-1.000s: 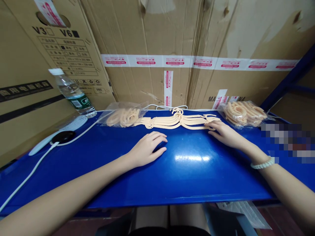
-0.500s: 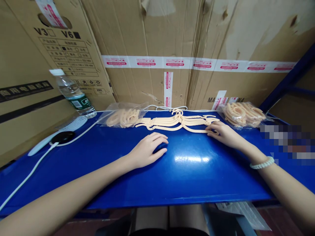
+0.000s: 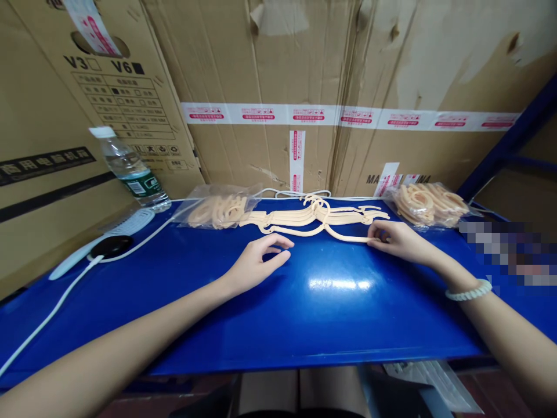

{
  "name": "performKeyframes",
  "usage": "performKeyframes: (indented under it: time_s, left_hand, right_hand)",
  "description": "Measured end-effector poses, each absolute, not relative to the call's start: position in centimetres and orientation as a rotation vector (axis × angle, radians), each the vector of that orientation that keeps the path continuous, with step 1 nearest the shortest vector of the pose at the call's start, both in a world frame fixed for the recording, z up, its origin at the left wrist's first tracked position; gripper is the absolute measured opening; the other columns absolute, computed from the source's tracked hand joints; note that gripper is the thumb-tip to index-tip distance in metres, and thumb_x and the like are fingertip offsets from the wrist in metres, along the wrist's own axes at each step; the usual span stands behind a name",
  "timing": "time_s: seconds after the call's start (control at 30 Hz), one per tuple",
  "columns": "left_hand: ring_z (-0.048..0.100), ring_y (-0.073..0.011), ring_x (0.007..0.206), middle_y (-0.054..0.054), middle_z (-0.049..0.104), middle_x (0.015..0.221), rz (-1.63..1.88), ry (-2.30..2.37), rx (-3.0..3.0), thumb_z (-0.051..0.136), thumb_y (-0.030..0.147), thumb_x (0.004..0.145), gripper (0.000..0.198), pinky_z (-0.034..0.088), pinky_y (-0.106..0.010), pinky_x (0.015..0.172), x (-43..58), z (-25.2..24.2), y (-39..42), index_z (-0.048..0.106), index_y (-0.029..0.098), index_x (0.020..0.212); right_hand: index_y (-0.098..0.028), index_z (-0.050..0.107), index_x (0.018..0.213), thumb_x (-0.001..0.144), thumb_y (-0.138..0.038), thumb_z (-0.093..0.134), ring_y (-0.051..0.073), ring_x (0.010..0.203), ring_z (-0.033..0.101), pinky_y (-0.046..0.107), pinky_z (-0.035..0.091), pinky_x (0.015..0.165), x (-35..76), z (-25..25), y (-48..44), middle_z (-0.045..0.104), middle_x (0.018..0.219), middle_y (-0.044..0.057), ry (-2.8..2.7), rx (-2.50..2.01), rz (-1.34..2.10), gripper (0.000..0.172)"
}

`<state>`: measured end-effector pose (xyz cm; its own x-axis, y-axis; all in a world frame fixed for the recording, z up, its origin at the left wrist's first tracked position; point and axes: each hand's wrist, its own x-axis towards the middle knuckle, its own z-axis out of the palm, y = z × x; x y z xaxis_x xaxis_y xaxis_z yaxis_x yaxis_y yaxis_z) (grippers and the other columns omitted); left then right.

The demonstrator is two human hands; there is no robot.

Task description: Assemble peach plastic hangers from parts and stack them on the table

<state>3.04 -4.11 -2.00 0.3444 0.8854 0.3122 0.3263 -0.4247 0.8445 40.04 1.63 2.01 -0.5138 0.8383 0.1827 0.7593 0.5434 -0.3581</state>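
Observation:
A row of several beige plastic clothes hangers (image 3: 291, 217) lies nested at the back of the blue table, hooks toward the cardboard. The nearest hanger (image 3: 346, 237) is drawn a little toward me on its right side. My right hand (image 3: 394, 241) is closed, thumb and fingers pinching that hanger's right arm end, which the fingers hide. In front of the row's left half, my left hand (image 3: 261, 261) hovers with its fingers apart and nothing in it.
Clear bags of beige hangers lie to the left (image 3: 217, 209) and right (image 3: 429, 203) of the row. A water bottle (image 3: 134, 171), a pale blue hairbrush (image 3: 104, 235) and a black round device (image 3: 111, 246) with a white cable are at left. Cardboard (image 3: 270, 151) stands behind the blue table (image 3: 278, 325).
The front hanger's right side has moved slightly toward me with my right hand. My left hand has shifted a little left, its fingers opening wider.

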Motion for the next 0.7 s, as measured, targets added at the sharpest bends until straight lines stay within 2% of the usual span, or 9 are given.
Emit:
performKeyframes:
  time_s: [0.17,0.4,0.53,0.7]
  left_hand:
    - [0.07,-0.0223,0.103,-0.008,0.072,0.107,1.079,1.061,1.792,0.061,0.032,0.087,0.02,0.061,-0.039,0.087,2.8,-2.2,-3.6,0.067,0.019,0.101]
    - [0.072,-0.0237,0.101,-0.009,0.075,0.107,1.135,1.081,1.648,0.065,0.027,0.079,0.021,0.057,-0.046,0.097,2.4,-2.3,-3.0,0.066,0.018,0.098]
    - [0.072,-0.0247,0.102,-0.009,0.075,0.108,1.146,1.069,1.567,0.064,0.024,0.075,0.023,0.055,-0.049,0.101,2.6,-2.2,-3.1,0.066,0.018,0.097]
    - [0.07,-0.0281,0.112,-0.013,0.07,0.123,1.182,1.051,1.38,0.059,0.016,0.066,0.038,0.051,-0.053,0.108,2.5,-2.4,-3.0,0.065,0.017,0.104]
  right_hand:
    - [-0.021,0.058,0.08,0.088,-0.048,0.061,0.02,0.068,0.061,0.031,0.048,0.063,40.0,2.4,1.5,0.067,0.077,0.004,-2.412,-1.284,0.372,0.028]
    - [-0.023,0.052,0.082,0.088,-0.056,0.061,0.02,0.066,0.063,0.033,0.05,0.062,40.3,3.2,1.1,0.066,0.073,0.003,-2.302,-1.275,0.631,0.035]
    - [-0.023,0.05,0.082,0.087,-0.057,0.063,0.02,0.065,0.063,0.033,0.05,0.06,40.5,3.6,0.9,0.066,0.072,0.002,-2.237,-1.275,0.665,0.037]
    - [-0.024,0.048,0.081,0.081,-0.062,0.069,0.021,0.067,0.064,0.034,0.052,0.064,40.6,3.9,0.9,0.065,0.073,0.003,-2.115,-1.287,0.703,0.043]
